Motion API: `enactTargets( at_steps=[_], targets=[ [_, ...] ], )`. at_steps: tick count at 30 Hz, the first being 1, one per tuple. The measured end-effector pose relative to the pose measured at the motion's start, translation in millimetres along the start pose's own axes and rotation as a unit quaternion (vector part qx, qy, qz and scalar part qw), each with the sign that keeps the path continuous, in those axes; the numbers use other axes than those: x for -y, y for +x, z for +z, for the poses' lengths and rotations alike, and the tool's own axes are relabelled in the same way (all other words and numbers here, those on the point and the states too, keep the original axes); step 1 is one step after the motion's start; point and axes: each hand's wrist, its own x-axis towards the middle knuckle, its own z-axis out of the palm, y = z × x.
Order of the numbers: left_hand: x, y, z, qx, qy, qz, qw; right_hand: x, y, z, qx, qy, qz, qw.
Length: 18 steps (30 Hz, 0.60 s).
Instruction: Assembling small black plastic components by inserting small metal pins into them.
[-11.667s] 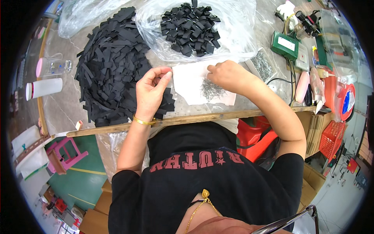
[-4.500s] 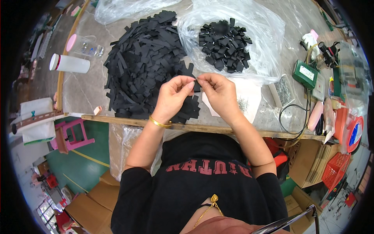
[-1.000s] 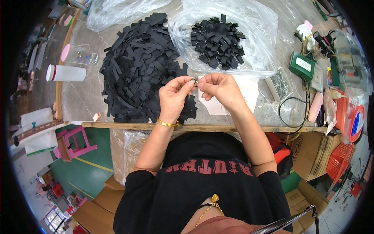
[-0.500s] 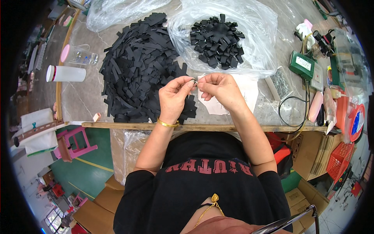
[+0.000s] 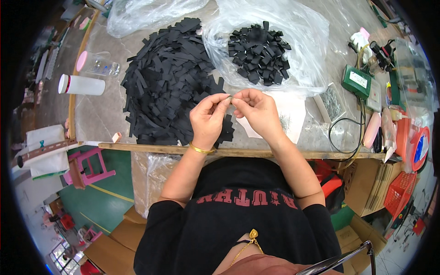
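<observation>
My left hand [image 5: 207, 120] and my right hand [image 5: 259, 113] meet above the table's near side, fingertips touching. Thumb and forefinger of the left pinch a small black fabric strip [image 5: 230, 97], mostly covered by the fingers. The right hand's thumb and forefinger are pressed together at the same spot; what they grip is hidden. Beside the left hand spreads a large heap of flat black strips [image 5: 167, 87]. Beyond the hands, a smaller pile of folded black pieces [image 5: 259, 55] lies on a clear plastic bag [image 5: 311, 50]. Right of my right hand is white paper [image 5: 295, 112] bearing thin metal pieces [image 5: 285, 123].
An open box of thin metal pieces [image 5: 331, 103] stands to the right, near a green box [image 5: 356, 81] and a black cable [image 5: 331, 133]. At the left are a white bottle [image 5: 85, 85] and a clear cup [image 5: 103, 65]. A wooden edge [image 5: 247, 153] borders the table.
My fingertips have come closer together, and the black strip that showed as a small loop is now mostly covered. The whole view has shifted slightly.
</observation>
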Motion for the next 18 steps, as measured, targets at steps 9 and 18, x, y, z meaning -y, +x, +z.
enactTargets(
  at_steps=[9, 18],
  targets=[
    [-8, 2, -3, 0.031, -0.183, -0.177, 0.967, -10, -4, -2, -0.011, 0.056, -0.081, 0.995],
    [-23, -1, -1, 0.034, -0.184, -0.163, 0.969, -10, -4, -6, 0.011, 0.049, -0.116, 0.992]
  ],
)
